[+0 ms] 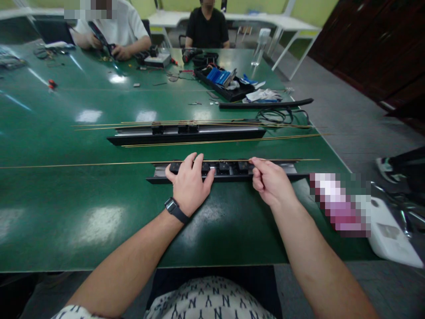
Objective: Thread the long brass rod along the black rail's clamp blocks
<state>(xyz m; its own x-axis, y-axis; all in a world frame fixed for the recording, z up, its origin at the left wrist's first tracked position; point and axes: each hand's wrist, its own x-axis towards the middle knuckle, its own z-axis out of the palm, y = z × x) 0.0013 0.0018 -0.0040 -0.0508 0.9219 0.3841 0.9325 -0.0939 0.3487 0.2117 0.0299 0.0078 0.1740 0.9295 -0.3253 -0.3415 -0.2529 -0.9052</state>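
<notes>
A long black and silver rail (282, 170) with several black blocks lies across the green table (83, 199) in front of me. My left hand (190, 182), a watch on its wrist, lies on the rail with fingers spread flat over the blocks. My right hand (270, 180) is closed in a pinch on a thin brass rod (99, 163) that runs along the rail's far edge and reaches far to the left.
A second rail (186, 133) with more brass rods (232, 141) lies farther back. Beyond it are a black tray with blue parts (222, 82), cables (279, 116), and a long black strip (265, 104). Two people sit at the far side. A white device (395, 237) sits at the right.
</notes>
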